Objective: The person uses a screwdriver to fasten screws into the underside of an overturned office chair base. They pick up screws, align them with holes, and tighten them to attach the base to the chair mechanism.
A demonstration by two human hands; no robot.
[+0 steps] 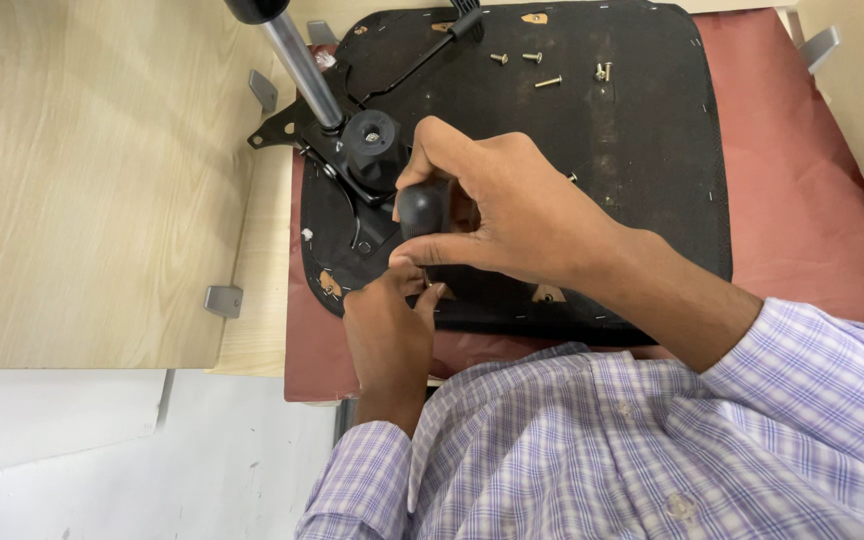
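An upturned black chair seat (pixel 642 130) lies on a red sheet, its black metal tilt mechanism (pixel 357 165) and chrome gas cylinder (pixel 302 70) at the left. My right hand (pixel 512 205) is wrapped around a black rounded tool handle (pixel 422 208) standing upright over the seat's near left corner. Just below it, my left hand (pixel 387 325) pinches the spot under the handle; what the fingers hold is hidden. Several loose screws (pixel 550 82) lie on the seat's far side.
The red sheet (pixel 802 180) covers a wooden table between light wood panels (pixel 82 180) with grey brackets (pixel 223 300). A black lever rod (pixel 422 55) runs across the seat's far left. White floor shows at the lower left.
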